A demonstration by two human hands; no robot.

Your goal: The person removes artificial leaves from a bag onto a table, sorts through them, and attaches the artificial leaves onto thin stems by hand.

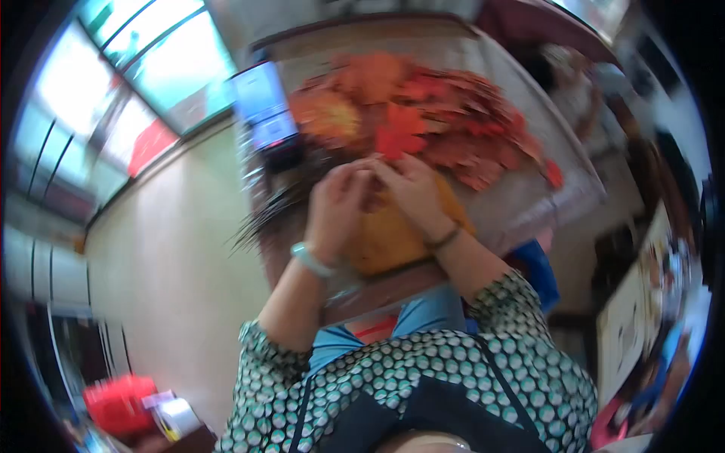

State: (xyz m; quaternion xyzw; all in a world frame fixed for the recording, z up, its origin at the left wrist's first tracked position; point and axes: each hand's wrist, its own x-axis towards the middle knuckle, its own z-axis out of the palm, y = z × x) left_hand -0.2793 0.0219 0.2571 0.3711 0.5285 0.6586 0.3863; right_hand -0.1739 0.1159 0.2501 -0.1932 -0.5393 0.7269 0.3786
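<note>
Above the yellow mat (384, 240), your left hand (337, 210) and right hand (413, 196) are close together at the tips, though blur leaves you unable to tell whether they pinch anything. Just beyond them, nearer your right hand, a red leaf (400, 131) seems to point lengthwise away from you, before the leaf heap (470, 124) farther across the table (575, 186).

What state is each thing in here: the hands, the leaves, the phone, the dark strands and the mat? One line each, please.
Left hand: fingers bent, drawn together; any hold too blurred to tell.
Right hand: fingers bent, close to the left's; hold equally unclear.
Leaves: heaped, overlapping.
Phone: screen lit.
Strands: bunched, ends fanned out.
Mat: below the hands, partly hidden by them.
</note>
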